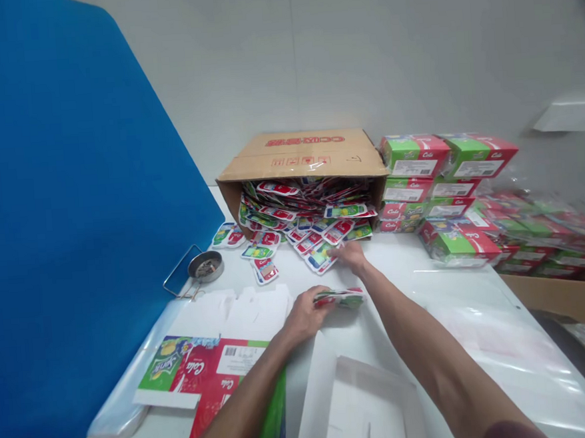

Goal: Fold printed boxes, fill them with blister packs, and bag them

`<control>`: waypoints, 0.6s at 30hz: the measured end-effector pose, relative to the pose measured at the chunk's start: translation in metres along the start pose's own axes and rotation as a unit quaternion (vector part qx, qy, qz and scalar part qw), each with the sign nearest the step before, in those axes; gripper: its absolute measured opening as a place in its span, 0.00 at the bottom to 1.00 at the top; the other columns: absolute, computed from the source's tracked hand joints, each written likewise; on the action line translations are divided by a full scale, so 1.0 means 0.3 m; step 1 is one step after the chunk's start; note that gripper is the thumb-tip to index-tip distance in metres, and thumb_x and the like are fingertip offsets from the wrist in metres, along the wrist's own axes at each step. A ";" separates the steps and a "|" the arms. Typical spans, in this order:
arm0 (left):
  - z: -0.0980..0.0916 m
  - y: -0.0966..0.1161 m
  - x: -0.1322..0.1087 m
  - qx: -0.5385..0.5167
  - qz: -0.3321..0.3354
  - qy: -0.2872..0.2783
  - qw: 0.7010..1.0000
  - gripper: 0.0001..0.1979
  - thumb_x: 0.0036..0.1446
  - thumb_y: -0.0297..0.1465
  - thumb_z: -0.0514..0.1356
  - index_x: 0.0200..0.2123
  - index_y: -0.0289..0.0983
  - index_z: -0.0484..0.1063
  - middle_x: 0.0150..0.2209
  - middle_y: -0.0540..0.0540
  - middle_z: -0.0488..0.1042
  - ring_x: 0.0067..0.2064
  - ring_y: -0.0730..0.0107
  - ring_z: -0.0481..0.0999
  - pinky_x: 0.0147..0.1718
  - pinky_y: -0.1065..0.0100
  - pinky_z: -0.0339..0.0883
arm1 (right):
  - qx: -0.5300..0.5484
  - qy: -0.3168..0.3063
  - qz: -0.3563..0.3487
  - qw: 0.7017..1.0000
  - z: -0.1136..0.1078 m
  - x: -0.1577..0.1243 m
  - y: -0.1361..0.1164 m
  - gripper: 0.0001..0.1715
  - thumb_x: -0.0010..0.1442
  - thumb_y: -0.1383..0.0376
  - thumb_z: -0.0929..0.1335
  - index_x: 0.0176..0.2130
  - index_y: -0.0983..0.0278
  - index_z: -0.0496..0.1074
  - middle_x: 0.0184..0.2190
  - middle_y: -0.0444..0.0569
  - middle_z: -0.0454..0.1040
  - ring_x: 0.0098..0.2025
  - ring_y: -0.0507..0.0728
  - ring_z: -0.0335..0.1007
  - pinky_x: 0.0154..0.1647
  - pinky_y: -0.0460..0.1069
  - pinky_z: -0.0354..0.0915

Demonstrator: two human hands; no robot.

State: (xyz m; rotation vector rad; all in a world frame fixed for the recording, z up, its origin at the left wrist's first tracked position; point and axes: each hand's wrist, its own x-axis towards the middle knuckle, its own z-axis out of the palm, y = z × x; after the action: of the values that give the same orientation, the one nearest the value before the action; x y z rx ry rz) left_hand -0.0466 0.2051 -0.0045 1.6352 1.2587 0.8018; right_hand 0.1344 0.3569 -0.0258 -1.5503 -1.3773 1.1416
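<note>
My left hand (306,313) is closed round a small stack of flat printed sachets (345,299), held edge-on just above the table. Farther forward, my right hand (351,255) has its thumb and fingers on a green-and-white sachet (320,256) at the front of the pile. Many red and green sachets (297,212) spill from the mouth of a brown cardboard carton (301,155) lying on its side. Between my forearms stands an open white box (374,380). Flattened printed Cola cartons (197,369) lie under and beside my left forearm.
Packed red-and-green boxes (413,157) are stacked right of the carton, with more in a cardboard tray (553,291). A metal dish (206,266) sits at the left by a blue partition (73,227). Clear plastic bags (507,351) cover the table's right side.
</note>
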 end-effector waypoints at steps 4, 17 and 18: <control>0.007 -0.020 0.003 -0.012 0.024 0.013 1.000 0.11 0.56 0.31 0.65 0.44 0.39 0.79 0.44 0.46 0.80 0.46 0.60 0.79 0.49 0.62 0.69 | 0.111 -0.011 -0.009 0.994 -0.033 -0.094 0.024 0.25 0.44 0.50 0.77 0.34 0.64 0.73 0.29 0.50 0.80 0.30 0.59 0.76 0.31 0.52 0.71; 0.033 -0.081 0.018 -0.022 0.060 0.090 0.994 0.15 0.51 0.33 0.69 0.44 0.41 0.80 0.74 0.44 0.49 0.70 0.43 0.59 0.66 0.49 0.58 | 0.201 -0.165 -0.073 0.963 -0.194 -0.346 0.059 0.15 0.49 0.61 0.78 0.39 0.61 0.80 0.35 0.44 0.81 0.38 0.57 0.74 0.46 0.52 0.65; 0.030 -0.072 0.014 -0.020 0.072 0.092 0.993 0.13 0.51 0.32 0.69 0.42 0.40 0.80 0.73 0.44 0.51 0.70 0.45 0.59 0.66 0.49 0.58 | 0.202 -0.165 -0.070 0.963 -0.190 -0.347 0.066 0.14 0.49 0.62 0.78 0.38 0.61 0.80 0.34 0.44 0.80 0.37 0.57 0.73 0.45 0.52 0.65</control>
State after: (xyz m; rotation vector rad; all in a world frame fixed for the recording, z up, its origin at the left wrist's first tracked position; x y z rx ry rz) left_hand -0.0457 0.2086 -0.0280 1.6645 1.2512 1.0803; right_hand 0.1927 0.2523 -0.0123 -0.9893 -1.3327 1.5281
